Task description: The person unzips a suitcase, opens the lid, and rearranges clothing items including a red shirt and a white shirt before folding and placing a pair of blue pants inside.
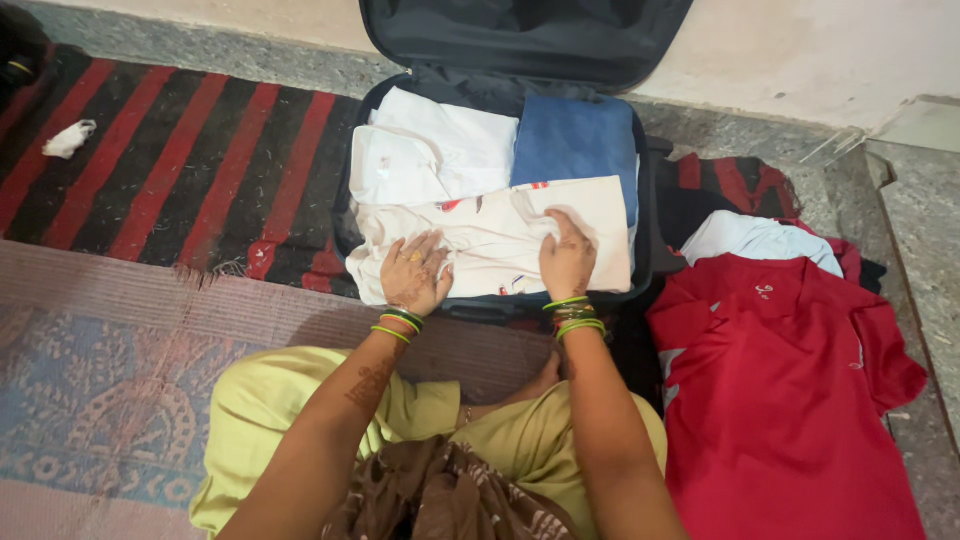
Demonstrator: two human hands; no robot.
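Observation:
An open dark suitcase (345,215) lies on the floor in front of me, its lid leaning against the wall. Inside lie a folded white garment (430,150) at the back left, a folded blue garment (575,140) at the back right, and a cream printed garment (490,245) across the front. My left hand (415,272) rests flat on the cream garment's near left part, fingers spread. My right hand (566,255) presses on it further right, fingers curled into a fold of the cloth. Both wrists carry green bangles.
A red shirt (780,390) lies spread on the floor to the right, with a pale blue garment (755,240) behind it. A red and black striped rug (170,160) lies to the left, with a small white cloth (68,138) on it. A patterned mat (90,390) is under me.

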